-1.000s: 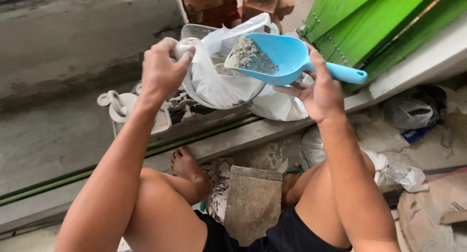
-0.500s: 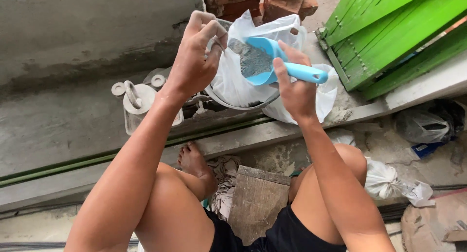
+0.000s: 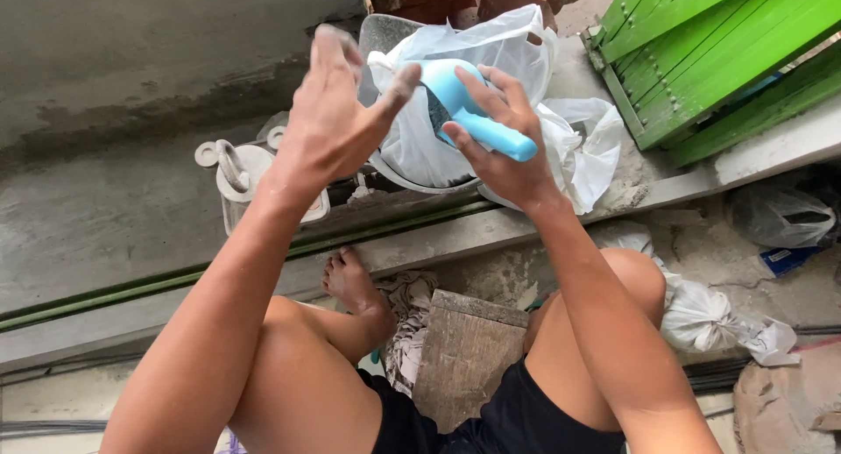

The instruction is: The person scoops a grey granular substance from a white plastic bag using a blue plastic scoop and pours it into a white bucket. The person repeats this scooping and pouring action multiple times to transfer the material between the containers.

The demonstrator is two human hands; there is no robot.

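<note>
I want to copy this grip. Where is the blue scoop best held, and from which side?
Grip the blue scoop by its straight handle, coming from below and behind, as the right hand does. The handle sticks out toward the person, while the bowl end points down into the white plastic bag.

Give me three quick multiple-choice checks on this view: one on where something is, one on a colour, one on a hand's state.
1. Where is the green slatted panel?
A. upper right
B. lower left
C. under the knees

2. What colour is the scoop?
A. red
B. light blue
C. black

3. How is the left hand?
A. clenched on the scoop
B. flat on the ground
C. open, fingers spread

Answers:
1 A: it leans by the ledge at the upper right.
2 B: its handle and bowl are pale blue.
3 C: its fingers are splayed beside the white plastic bag, while the right hand grips the scoop handle.
</note>
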